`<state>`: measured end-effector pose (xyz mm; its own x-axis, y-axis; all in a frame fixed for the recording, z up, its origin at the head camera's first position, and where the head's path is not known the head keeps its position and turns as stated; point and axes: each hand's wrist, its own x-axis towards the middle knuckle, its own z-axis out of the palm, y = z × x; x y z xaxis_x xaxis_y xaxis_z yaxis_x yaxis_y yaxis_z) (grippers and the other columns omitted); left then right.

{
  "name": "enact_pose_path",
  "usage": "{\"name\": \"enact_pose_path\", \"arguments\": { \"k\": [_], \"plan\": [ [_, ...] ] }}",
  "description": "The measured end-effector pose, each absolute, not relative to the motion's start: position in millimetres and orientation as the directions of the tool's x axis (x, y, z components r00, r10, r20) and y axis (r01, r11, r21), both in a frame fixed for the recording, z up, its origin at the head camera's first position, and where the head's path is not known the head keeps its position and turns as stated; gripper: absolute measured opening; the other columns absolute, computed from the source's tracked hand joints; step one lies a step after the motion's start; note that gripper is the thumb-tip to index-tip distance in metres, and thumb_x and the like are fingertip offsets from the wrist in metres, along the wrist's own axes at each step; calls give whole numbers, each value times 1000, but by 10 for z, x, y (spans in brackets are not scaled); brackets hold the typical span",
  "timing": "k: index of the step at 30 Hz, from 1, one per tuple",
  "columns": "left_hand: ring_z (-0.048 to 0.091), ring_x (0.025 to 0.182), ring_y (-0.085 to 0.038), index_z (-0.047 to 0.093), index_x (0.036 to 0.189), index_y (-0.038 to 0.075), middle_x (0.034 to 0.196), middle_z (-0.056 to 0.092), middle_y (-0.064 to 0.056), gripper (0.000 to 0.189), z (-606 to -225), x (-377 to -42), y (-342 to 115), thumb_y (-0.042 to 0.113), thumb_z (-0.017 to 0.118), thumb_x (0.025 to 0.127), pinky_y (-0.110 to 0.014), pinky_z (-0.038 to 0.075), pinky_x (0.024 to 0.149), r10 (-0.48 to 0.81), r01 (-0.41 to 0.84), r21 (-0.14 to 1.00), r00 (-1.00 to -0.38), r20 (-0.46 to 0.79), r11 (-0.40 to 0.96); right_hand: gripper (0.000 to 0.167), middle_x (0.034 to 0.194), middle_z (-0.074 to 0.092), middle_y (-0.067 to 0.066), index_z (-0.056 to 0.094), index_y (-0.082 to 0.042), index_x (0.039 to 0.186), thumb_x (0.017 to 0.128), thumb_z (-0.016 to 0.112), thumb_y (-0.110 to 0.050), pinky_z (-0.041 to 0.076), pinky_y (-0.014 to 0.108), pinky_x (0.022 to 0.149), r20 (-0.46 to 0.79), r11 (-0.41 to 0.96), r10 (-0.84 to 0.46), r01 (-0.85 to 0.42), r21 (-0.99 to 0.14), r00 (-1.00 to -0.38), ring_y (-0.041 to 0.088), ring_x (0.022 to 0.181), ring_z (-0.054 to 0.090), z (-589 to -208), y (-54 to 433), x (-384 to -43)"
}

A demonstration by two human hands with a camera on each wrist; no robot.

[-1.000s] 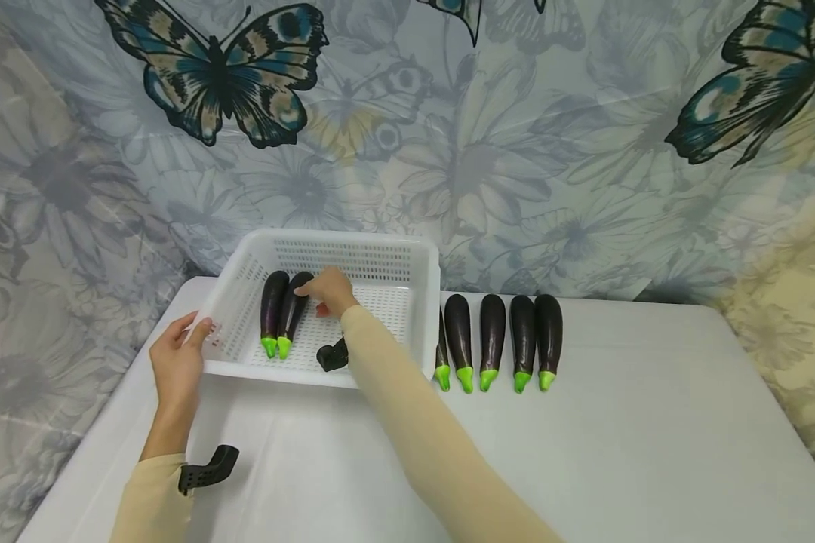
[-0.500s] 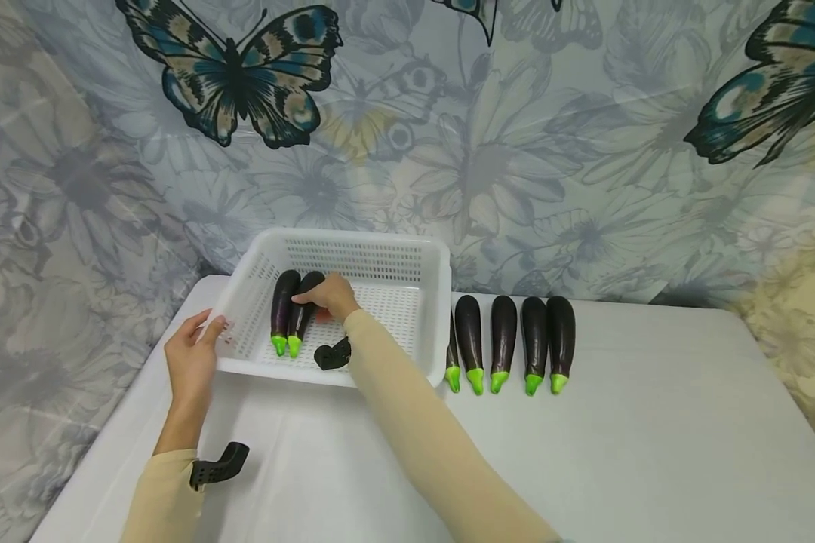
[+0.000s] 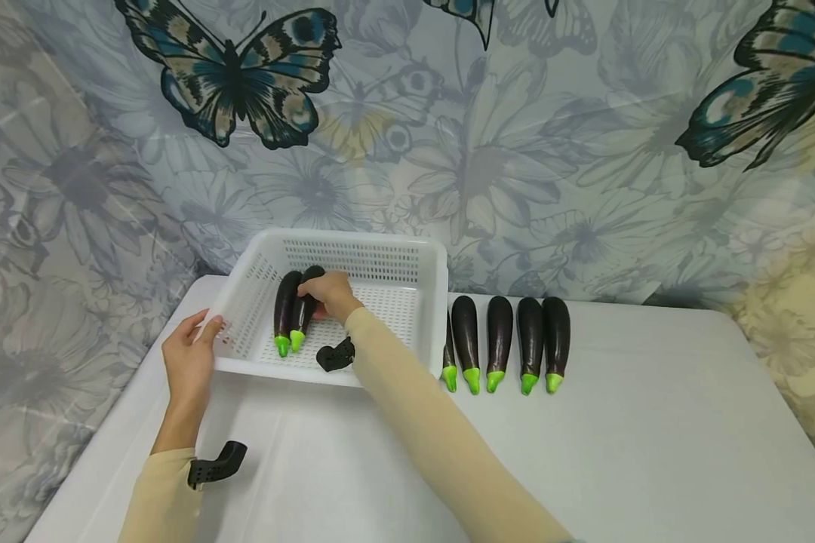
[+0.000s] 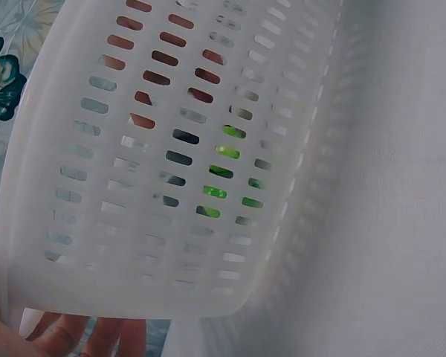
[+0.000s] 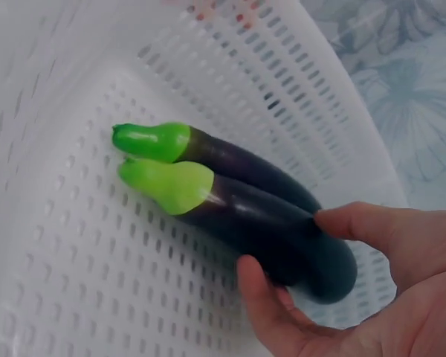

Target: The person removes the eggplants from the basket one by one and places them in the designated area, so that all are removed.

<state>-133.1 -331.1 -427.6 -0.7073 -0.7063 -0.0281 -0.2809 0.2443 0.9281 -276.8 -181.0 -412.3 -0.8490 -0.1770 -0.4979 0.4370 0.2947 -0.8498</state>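
Observation:
My right hand point(image 3: 334, 294) reaches into a white perforated plastic basket point(image 3: 397, 243) and holds a dark purple eggplant point(image 5: 253, 223) between thumb and fingers, toward its round end. A second eggplant point(image 3: 284, 308) lies alongside it, to its left in the head view. Both have bright green stem ends, pointing toward the near side of the basket. My left hand point(image 3: 189, 362) grips the basket's left end at the rim. In the left wrist view its curled fingers point(image 4: 67, 335) show past the basket's edge, and the green stems show through the slots.
Right of the basket, several more eggplants point(image 3: 499, 335) lie in a row on the white table point(image 3: 652, 422), the leftmost partly hidden by the basket wall. A wall cloth point(image 3: 530, 188) with butterflies and flowers hangs behind. Each wrist carries a black camera mount point(image 3: 219, 464).
The right hand's grip has moved slightly along with the eggplant it holds, whose stem end has shifted a little away from me. The left hand stays on the basket.

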Motion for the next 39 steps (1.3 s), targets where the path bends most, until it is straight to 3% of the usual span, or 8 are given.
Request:
{"name": "enact_pose_path", "arguments": {
  "k": [6, 13, 17, 21, 25, 31, 39],
  "plan": [
    [58, 76, 1, 53, 141, 8, 101, 62, 0, 48, -4265, -1330, -3322, 32, 57, 100, -14, 48, 63, -707, -304, 921, -705, -47, 242, 41, 88, 59, 11, 59, 7, 122, 85, 74, -6, 57, 41, 78, -454, 289, -230, 385, -876, -861, 27, 76, 64, -4010, -1718, -2742],
    [57, 76, 0, 54, 139, 7, 102, 61, 0, 47, -4259, -1322, -3330, 31, 58, 99, -13, 47, 61, -718, -310, 920, -695, -46, 241, 28, 77, 49, 7, 62, 10, 107, 87, 73, -6, 57, 44, 77, -350, 378, -335, 215, -901, -875, 31, 74, 60, -3852, -1531, -2725],
    [57, 77, 1, 54, 140, 7, 101, 60, 2, 48, -4252, -1324, -3330, 32, 58, 99, -13, 47, 62, -717, -308, 922, -695, -51, 233, 44, 84, 52, 12, 53, 14, 120, 88, 72, -9, 57, 43, 78, -296, 403, -402, 124, -907, -866, 33, 81, 62, -3766, -1405, -2707],
    [57, 75, 2, 54, 139, 6, 100, 60, 3, 48, -4247, -1320, -3328, 32, 58, 99, -13, 47, 61, -712, -299, 925, -700, -44, 237, 63, 104, 56, 19, 38, 12, 139, 89, 70, -9, 56, 43, 81, -267, 364, -450, 99, -926, -852, 35, 91, 64, -3667, -1278, -2670],
    [56, 75, 2, 54, 140, 7, 100, 59, 3, 48, -4251, -1322, -3329, 32, 58, 99, -13, 47, 61, -715, -305, 924, -697, -51, 231, 75, 106, 59, 19, 27, 7, 149, 89, 69, -10, 55, 44, 83, -255, 328, -483, 97, -940, -837, 33, 90, 67, -3588, -1173, -2638],
    [56, 77, 1, 53, 140, 7, 102, 60, 2, 49, -4255, -1322, -3320, 33, 58, 99, -13, 48, 62, -714, -310, 924, -697, -62, 223, 70, 103, 60, 13, 31, 2, 147, 90, 69, -14, 56, 38, 80, -258, 347, -498, 82, -934, -828, 24, 86, 64, -3498, -987, -2613],
    [56, 77, 2, 53, 140, 7, 104, 60, 1, 48, -4251, -1308, -3296, 32, 57, 99, -12, 47, 62, -713, -304, 925, -699, -53, 229, 60, 128, 57, 19, 38, -5, 144, 92, 68, -13, 57, 32, 76, -227, 289, -531, 77, -954, -816, 29, 99, 63, -3354, -629, -2586]
  ]
}}
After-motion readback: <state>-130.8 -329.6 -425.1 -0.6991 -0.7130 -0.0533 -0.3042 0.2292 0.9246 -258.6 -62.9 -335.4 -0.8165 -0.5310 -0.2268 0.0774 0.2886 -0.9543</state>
